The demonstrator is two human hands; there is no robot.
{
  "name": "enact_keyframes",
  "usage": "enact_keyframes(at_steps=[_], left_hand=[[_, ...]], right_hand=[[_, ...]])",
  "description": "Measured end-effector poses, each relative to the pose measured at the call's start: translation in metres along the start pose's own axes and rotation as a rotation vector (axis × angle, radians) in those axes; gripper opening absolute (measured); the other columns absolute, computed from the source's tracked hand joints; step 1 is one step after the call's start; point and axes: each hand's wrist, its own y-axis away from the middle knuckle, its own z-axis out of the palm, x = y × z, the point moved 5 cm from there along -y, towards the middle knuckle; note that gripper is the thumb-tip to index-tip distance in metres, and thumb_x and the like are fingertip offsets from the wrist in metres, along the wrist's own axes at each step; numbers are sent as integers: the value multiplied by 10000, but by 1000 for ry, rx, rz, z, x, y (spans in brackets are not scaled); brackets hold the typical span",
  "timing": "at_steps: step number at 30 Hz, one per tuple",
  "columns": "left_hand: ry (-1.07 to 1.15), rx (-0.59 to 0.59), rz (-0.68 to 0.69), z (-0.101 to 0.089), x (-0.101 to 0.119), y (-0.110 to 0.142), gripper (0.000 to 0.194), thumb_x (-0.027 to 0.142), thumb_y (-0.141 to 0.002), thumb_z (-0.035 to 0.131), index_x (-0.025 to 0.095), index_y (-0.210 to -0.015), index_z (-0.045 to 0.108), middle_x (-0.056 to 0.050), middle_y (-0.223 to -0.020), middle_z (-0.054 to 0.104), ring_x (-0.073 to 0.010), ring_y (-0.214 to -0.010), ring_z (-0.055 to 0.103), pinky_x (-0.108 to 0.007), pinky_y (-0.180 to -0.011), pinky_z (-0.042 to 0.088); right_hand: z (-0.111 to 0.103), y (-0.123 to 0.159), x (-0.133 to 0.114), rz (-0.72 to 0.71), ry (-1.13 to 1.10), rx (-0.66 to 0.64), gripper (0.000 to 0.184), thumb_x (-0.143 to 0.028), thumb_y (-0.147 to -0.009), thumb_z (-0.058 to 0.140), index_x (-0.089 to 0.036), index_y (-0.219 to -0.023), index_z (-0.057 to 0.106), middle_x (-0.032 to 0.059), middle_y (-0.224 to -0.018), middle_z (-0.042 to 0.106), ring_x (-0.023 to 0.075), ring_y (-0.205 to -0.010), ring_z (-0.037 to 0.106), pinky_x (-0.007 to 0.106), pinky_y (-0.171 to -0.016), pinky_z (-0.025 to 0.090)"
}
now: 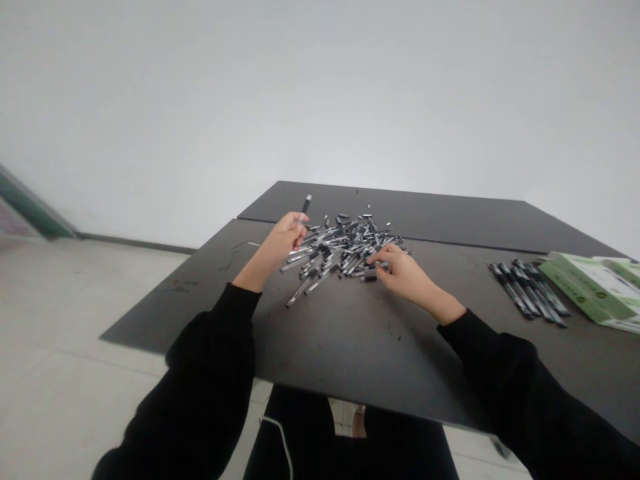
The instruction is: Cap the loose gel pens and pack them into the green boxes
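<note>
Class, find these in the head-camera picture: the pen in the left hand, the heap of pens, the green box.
Pen (306,205) in the left hand (286,240): head view, upper end.
Heap of pens (345,252): head view, middle of the heap.
Green box (585,288): head view, its green side.

Workroom, indoor, plain; stock and worktop suggest a packing or sorting room, exact trade not shown. Wall: white wall (300,100), bare, far side, with dark skirting (135,243) at its foot. Floor: pale floor (75,353), smooth, left and near. Furniture: black worktop (350,340), two panels, centre. Stock: loose pens (345,250), centre; ranked pens (530,290) and green cartons (595,287), right.
</note>
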Motion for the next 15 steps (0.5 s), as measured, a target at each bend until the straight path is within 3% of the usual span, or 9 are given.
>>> enact_keyframes(at_steps=[3, 6, 10, 12, 15], left_hand=[[159, 145, -98, -45, -13, -1, 68, 160, -917, 466, 194, -886, 517, 91, -582, 413, -65, -394, 308, -183, -409, 245], [166, 301, -97, -76, -24, 3, 207, 258, -963, 467, 200, -765, 467, 101, -531, 353, -55, -372, 264, -170, -384, 213], [157, 447, -19, -94, -26, 8, 248, 225, -991, 422, 201, -747, 458, 102, -506, 346, -57, -368, 266, -170, -383, 204], [160, 498, 15, -98, -25, 10, 251, 193, -995, 386, 202, -760, 474, 100, -497, 344, -67, -369, 274, -182, -390, 208], [90, 541, 101, -101, -22, 12, 240, 207, -996, 407, 198, -780, 513, 93, -512, 367, -75, -393, 299, -194, -411, 225]], right_hand=[[24, -25, -37, -96, 4, -109, 326, -93, -863, 497, -157, -1045, 760, 98, -1027, 609, 194, -854, 612, 317, -818, 479], [54, -64, -77, -169, 62, -228, 332, -111, -912, 490, -169, -1118, 744, 105, -1103, 607, 195, -908, 633, 314, -890, 482], [103, -130, -125, -205, 231, -360, 316, -216, -992, 482, -164, -1226, 689, 135, -1247, 604, 213, -1072, 658, 304, -989, 469], [128, -160, -141, -182, 271, -396, 323, -276, -993, 516, -124, -1225, 682, 181, -1301, 597, 245, -1080, 676, 329, -968, 494], [161, -184, -158, -158, 309, -448, 340, -277, -938, 613, -53, -1183, 688, 251, -1288, 626, 285, -1068, 694, 350, -931, 519]])
